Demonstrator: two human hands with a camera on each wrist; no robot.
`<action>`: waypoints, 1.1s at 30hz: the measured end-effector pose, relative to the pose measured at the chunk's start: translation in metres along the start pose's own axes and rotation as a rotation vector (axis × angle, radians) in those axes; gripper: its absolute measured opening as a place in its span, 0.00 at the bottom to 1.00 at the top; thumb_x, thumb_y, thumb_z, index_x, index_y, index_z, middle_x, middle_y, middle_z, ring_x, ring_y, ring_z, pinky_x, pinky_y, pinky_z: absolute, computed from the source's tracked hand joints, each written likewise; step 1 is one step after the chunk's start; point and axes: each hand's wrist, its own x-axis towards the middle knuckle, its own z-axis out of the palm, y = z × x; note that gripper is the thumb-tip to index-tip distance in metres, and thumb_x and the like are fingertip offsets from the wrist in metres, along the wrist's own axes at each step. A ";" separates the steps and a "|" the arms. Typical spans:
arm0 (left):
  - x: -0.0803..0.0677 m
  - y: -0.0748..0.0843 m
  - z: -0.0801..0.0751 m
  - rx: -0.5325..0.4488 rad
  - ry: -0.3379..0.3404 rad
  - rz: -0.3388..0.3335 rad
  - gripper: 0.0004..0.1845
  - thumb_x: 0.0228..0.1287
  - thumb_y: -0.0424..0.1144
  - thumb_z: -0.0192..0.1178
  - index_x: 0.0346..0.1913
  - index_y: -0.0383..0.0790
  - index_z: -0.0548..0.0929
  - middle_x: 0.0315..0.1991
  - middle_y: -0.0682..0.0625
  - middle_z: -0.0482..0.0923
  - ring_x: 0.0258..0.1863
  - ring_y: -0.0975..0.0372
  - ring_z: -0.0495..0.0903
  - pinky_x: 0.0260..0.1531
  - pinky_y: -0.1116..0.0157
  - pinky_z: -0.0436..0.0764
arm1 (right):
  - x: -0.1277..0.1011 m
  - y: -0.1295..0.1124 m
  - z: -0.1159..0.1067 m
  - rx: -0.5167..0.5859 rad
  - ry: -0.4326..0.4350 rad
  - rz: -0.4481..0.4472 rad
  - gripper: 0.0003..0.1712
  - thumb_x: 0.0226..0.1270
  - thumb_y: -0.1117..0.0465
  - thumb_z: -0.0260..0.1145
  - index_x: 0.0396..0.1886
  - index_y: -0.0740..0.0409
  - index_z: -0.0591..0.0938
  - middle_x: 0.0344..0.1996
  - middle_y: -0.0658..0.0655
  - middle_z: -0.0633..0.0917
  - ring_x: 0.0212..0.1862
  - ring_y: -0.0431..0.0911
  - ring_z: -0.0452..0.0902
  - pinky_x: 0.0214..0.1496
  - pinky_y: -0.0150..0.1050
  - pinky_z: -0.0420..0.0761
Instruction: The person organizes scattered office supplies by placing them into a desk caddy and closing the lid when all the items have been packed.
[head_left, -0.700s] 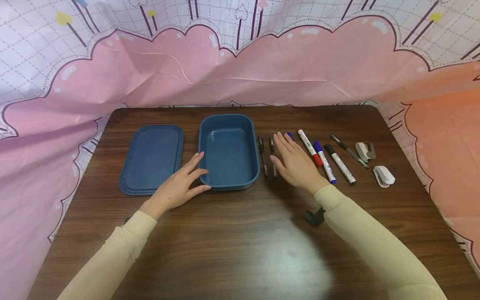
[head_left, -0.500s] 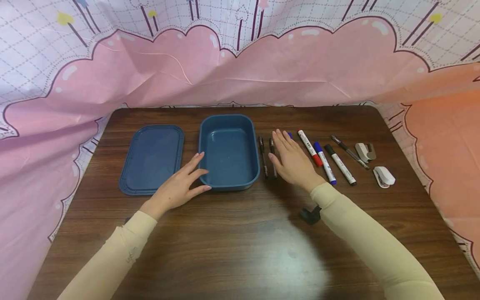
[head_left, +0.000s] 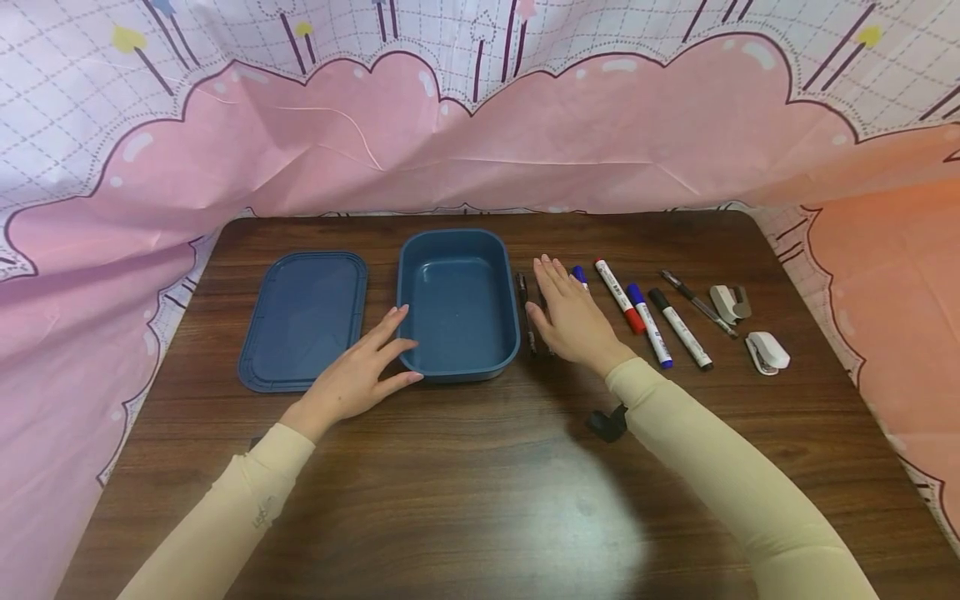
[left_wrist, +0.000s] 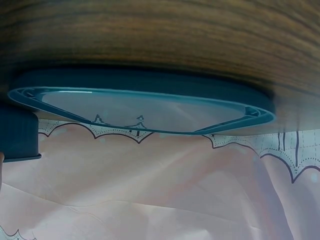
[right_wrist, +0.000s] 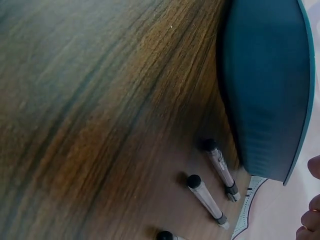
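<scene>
The blue box [head_left: 458, 302] stands uncovered and holds nothing, with its lid [head_left: 303, 319] lying flat just to its left. Nothing has gone in yet: all the pens and markers lie in a row to the right of the box, so the whole job of filling it looks undone. The left hand [head_left: 358, 375] rests flat on the table [head_left: 480, 467], fingers relaxed and touching the box's near left corner. The right hand [head_left: 570, 321], fingers straight and gripping nothing, hovers over the two thin black pens [head_left: 523, 310] just right of the box. Against the earlier frames, this hand has slid leftward toward the box, uncovering the blue-capped marker [head_left: 579, 277] it hid before; the left hand, box and lid have not moved.
</scene>
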 end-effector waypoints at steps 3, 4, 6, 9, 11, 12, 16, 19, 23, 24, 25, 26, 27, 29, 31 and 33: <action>0.000 0.000 0.000 0.000 0.000 0.000 0.31 0.67 0.63 0.52 0.63 0.46 0.75 0.79 0.48 0.41 0.78 0.53 0.45 0.67 0.46 0.67 | 0.001 -0.001 0.001 0.034 0.012 -0.010 0.38 0.77 0.51 0.49 0.77 0.63 0.49 0.77 0.64 0.50 0.79 0.56 0.44 0.78 0.54 0.49; 0.000 0.000 0.000 -0.002 -0.001 -0.001 0.31 0.67 0.63 0.52 0.63 0.46 0.75 0.79 0.48 0.41 0.78 0.53 0.45 0.67 0.46 0.67 | 0.002 0.000 0.001 0.042 0.020 -0.011 0.38 0.77 0.52 0.50 0.77 0.64 0.49 0.77 0.65 0.50 0.78 0.57 0.45 0.78 0.53 0.50; -0.001 0.001 0.000 -0.002 -0.003 -0.003 0.31 0.67 0.63 0.52 0.63 0.46 0.75 0.80 0.48 0.41 0.78 0.53 0.45 0.67 0.45 0.67 | 0.003 0.002 0.004 0.065 0.043 -0.015 0.38 0.77 0.53 0.51 0.76 0.66 0.50 0.76 0.66 0.52 0.78 0.58 0.47 0.78 0.53 0.52; -0.001 0.001 0.000 -0.001 -0.005 -0.005 0.31 0.67 0.63 0.52 0.63 0.46 0.75 0.80 0.49 0.40 0.78 0.53 0.45 0.67 0.45 0.67 | 0.004 0.005 0.007 0.101 0.078 -0.015 0.37 0.76 0.55 0.53 0.75 0.67 0.52 0.75 0.66 0.56 0.77 0.57 0.50 0.76 0.52 0.56; -0.001 0.001 0.000 -0.001 -0.006 -0.006 0.31 0.67 0.64 0.52 0.63 0.46 0.75 0.80 0.49 0.39 0.78 0.53 0.45 0.67 0.45 0.67 | 0.005 0.006 0.008 0.133 0.097 -0.015 0.37 0.75 0.56 0.55 0.75 0.67 0.54 0.75 0.66 0.57 0.76 0.56 0.53 0.75 0.52 0.58; 0.000 0.001 0.000 -0.001 -0.005 -0.005 0.31 0.67 0.63 0.52 0.63 0.46 0.75 0.80 0.50 0.39 0.78 0.53 0.45 0.67 0.45 0.67 | 0.005 0.007 0.009 0.146 0.106 -0.016 0.37 0.74 0.57 0.56 0.75 0.67 0.55 0.74 0.66 0.58 0.76 0.56 0.54 0.75 0.52 0.59; 0.000 0.000 0.000 -0.003 -0.003 -0.002 0.31 0.67 0.63 0.52 0.63 0.46 0.75 0.80 0.50 0.39 0.78 0.53 0.45 0.67 0.45 0.67 | 0.004 0.007 0.011 0.182 0.113 -0.016 0.37 0.73 0.57 0.58 0.74 0.67 0.57 0.74 0.66 0.59 0.76 0.56 0.55 0.75 0.51 0.60; 0.000 0.000 0.001 -0.004 -0.001 0.002 0.31 0.67 0.63 0.52 0.63 0.46 0.75 0.80 0.50 0.39 0.78 0.53 0.45 0.67 0.45 0.67 | 0.003 0.009 0.013 0.188 0.100 -0.019 0.36 0.73 0.56 0.58 0.74 0.67 0.58 0.74 0.66 0.60 0.75 0.57 0.57 0.74 0.52 0.61; 0.001 0.000 0.001 -0.007 0.001 0.007 0.31 0.67 0.63 0.52 0.63 0.46 0.75 0.80 0.49 0.40 0.78 0.52 0.45 0.67 0.45 0.67 | 0.002 0.011 0.018 0.179 0.114 -0.027 0.34 0.73 0.56 0.60 0.72 0.67 0.62 0.66 0.68 0.72 0.62 0.56 0.76 0.66 0.50 0.73; 0.001 0.000 0.001 -0.007 0.000 0.008 0.31 0.67 0.63 0.52 0.63 0.46 0.75 0.80 0.49 0.40 0.78 0.52 0.45 0.67 0.45 0.67 | 0.002 0.012 0.020 0.178 0.124 -0.026 0.34 0.72 0.57 0.60 0.71 0.67 0.63 0.59 0.68 0.79 0.54 0.55 0.81 0.60 0.48 0.78; 0.001 0.000 0.000 -0.008 -0.002 0.006 0.31 0.67 0.63 0.52 0.63 0.46 0.75 0.80 0.49 0.40 0.78 0.52 0.45 0.67 0.45 0.67 | 0.003 0.014 0.021 0.175 0.138 -0.025 0.33 0.71 0.57 0.61 0.70 0.67 0.65 0.50 0.67 0.84 0.43 0.53 0.84 0.51 0.46 0.82; 0.001 0.000 0.000 -0.009 -0.004 0.003 0.31 0.67 0.63 0.52 0.63 0.46 0.75 0.80 0.49 0.39 0.78 0.52 0.45 0.67 0.45 0.67 | 0.003 0.015 0.023 0.179 0.149 -0.020 0.32 0.71 0.57 0.62 0.69 0.66 0.67 0.39 0.65 0.86 0.33 0.50 0.82 0.42 0.43 0.82; 0.000 0.001 0.000 -0.010 -0.008 0.000 0.31 0.67 0.63 0.52 0.63 0.46 0.75 0.80 0.49 0.39 0.78 0.52 0.45 0.67 0.45 0.67 | 0.003 0.015 0.024 0.184 0.157 -0.016 0.31 0.70 0.58 0.63 0.68 0.66 0.69 0.30 0.62 0.85 0.25 0.47 0.77 0.33 0.40 0.80; 0.000 0.001 0.000 -0.011 -0.013 -0.006 0.31 0.67 0.64 0.51 0.64 0.46 0.74 0.80 0.49 0.39 0.78 0.53 0.44 0.67 0.45 0.67 | 0.003 0.017 0.026 0.194 0.172 -0.007 0.30 0.69 0.58 0.65 0.67 0.65 0.71 0.16 0.56 0.76 0.17 0.43 0.67 0.22 0.36 0.70; 0.000 0.002 0.000 -0.013 -0.017 -0.012 0.32 0.67 0.64 0.51 0.64 0.46 0.74 0.80 0.48 0.39 0.79 0.53 0.43 0.67 0.45 0.66 | 0.004 0.018 0.027 0.204 0.183 -0.006 0.29 0.67 0.59 0.66 0.65 0.65 0.73 0.13 0.52 0.73 0.16 0.40 0.63 0.21 0.33 0.66; 0.000 0.002 0.000 -0.015 -0.018 -0.015 0.32 0.67 0.64 0.51 0.64 0.46 0.74 0.80 0.48 0.40 0.79 0.53 0.43 0.67 0.44 0.66 | 0.004 0.018 0.028 0.212 0.183 -0.004 0.29 0.67 0.59 0.66 0.65 0.65 0.74 0.11 0.50 0.71 0.15 0.39 0.62 0.20 0.31 0.65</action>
